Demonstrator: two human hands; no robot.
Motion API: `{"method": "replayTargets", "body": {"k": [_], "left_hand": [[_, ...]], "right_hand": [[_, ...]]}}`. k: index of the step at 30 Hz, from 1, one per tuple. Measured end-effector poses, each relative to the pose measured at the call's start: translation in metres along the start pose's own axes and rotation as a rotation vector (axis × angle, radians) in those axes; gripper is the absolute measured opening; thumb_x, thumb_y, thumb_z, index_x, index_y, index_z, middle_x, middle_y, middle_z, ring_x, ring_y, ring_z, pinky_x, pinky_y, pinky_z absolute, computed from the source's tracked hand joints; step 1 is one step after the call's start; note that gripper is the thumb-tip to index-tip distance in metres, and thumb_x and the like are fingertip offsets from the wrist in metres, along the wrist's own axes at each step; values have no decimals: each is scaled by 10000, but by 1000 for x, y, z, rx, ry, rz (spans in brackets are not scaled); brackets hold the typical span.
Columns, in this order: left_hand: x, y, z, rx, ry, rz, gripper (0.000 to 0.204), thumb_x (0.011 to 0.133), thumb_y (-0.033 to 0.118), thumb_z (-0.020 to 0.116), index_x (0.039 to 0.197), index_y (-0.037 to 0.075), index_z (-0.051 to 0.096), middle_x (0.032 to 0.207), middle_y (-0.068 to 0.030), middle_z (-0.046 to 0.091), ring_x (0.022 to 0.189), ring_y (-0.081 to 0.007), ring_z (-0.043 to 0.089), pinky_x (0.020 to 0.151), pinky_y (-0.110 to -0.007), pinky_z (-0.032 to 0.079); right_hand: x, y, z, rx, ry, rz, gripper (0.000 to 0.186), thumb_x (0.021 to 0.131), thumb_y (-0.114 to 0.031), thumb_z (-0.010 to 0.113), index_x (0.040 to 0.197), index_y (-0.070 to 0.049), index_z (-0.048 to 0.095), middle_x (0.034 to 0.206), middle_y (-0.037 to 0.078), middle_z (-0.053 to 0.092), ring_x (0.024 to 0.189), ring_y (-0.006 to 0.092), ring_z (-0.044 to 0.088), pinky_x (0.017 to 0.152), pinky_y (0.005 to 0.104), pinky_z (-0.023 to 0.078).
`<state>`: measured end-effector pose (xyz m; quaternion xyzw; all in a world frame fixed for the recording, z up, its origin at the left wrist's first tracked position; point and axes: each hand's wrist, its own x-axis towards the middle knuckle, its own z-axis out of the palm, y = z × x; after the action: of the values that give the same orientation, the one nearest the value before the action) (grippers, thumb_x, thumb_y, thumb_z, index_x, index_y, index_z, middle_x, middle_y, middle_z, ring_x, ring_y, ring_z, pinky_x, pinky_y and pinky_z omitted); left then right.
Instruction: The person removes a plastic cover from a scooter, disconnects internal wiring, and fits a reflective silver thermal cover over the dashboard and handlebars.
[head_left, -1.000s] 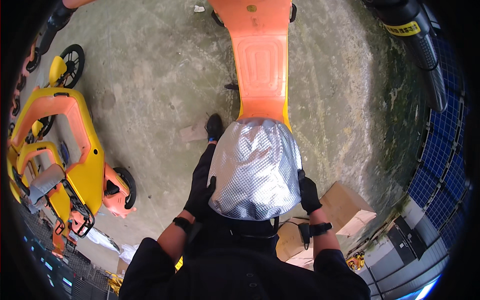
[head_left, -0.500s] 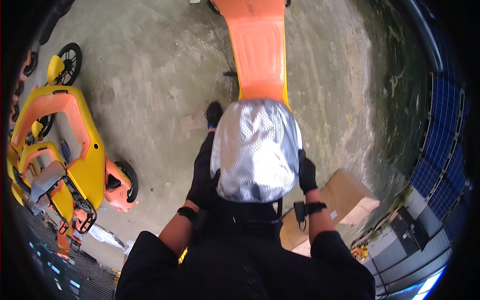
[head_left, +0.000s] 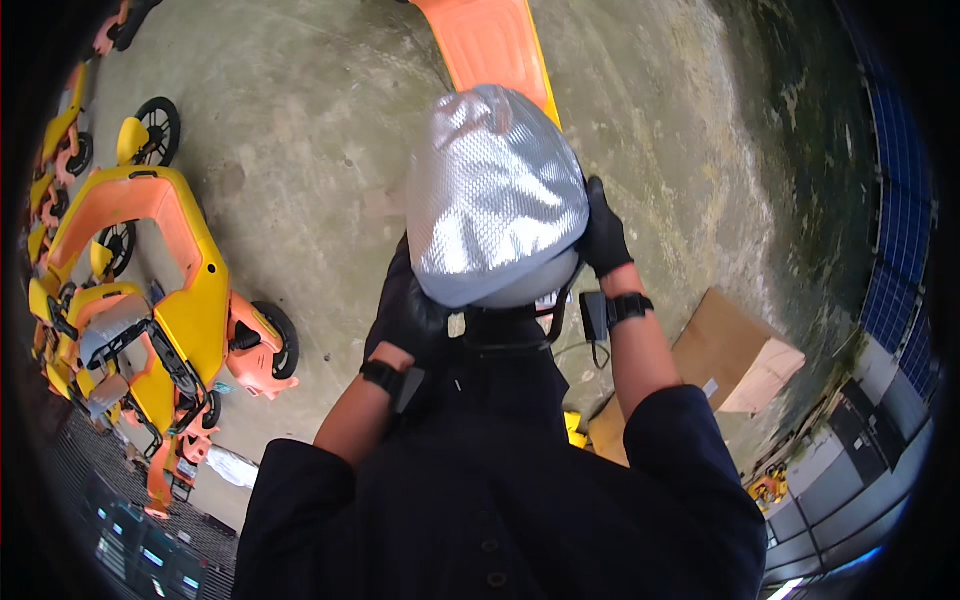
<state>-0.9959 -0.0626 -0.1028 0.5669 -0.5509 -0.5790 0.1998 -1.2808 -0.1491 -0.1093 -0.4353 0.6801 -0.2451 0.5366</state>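
A silver quilted reflective seat cover (head_left: 500, 205) lies over the seat of an orange and yellow scooter (head_left: 490, 45). Below the cover's near edge, a strip of the grey seat (head_left: 540, 282) shows. My left hand (head_left: 415, 318), in a black glove, grips the near left edge of the cover, with its fingers partly hidden beneath it. On the right side, my gloved right hand (head_left: 605, 235) holds the cover's edge, thumb side up against the silver fabric. A black metal rail (head_left: 558, 318) juts out behind the seat.
Several yellow and orange scooters (head_left: 195, 310) stand close together on the left. A cardboard box (head_left: 725, 345) lies on the concrete floor (head_left: 330, 180) near my right forearm. Blue panels (head_left: 890, 230) line the far right.
The seat, cover and both hands now appear higher in view. Grey seat now shows under the cover's near edge, and wrinkles have formed across the silver fabric.
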Motion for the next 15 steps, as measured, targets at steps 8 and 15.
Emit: {"method": "replayTargets", "body": {"k": [8,15], "left_hand": [[-3,-14,26,-530,19,-20,415,813,118,553,1177,-9,400,1185,-170,482,1116,-232,477,900,-325,420],[24,-70,27,-1511,-63,-287,424,932,294,328,1218,-14,381,1222,-153,468,1096,-284,492,913,-407,448]], "right_hand": [[19,26,13,90,149,169,640,855,-569,373,1047,-3,600,995,155,615,918,185,551,818,294,406],[25,34,9,-64,266,-80,566,869,-516,318,1086,-48,550,952,254,593,901,346,564,796,363,413]]}}
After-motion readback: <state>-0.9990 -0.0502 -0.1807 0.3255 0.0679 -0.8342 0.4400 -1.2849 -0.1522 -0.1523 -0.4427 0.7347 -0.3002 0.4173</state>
